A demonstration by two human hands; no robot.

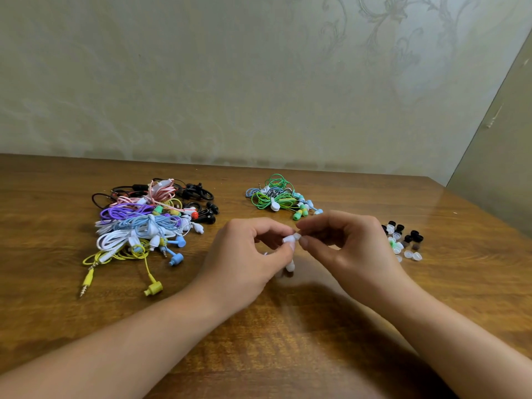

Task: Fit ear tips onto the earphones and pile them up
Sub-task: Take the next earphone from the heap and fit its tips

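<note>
My left hand [247, 254] pinches a white earbud [290, 239] above the middle of the table. A second white bud [289, 266] of the same earphones hangs blurred below it. My right hand [345, 243] pinches the bud's tip end, where an ear tip sits; the tip is mostly hidden by my fingers. A big heap of tangled earphones [149, 223] in many colours lies at the left. A smaller heap of green, blue and white earphones [279, 198] lies behind my hands. Several loose black, clear and green ear tips [403, 240] lie at the right.
The wooden table [288, 326] runs to a wall at the back and has a right edge near the loose tips. A yellow plug [86, 282] and a yellow bud [154, 288] stick out of the big heap toward me.
</note>
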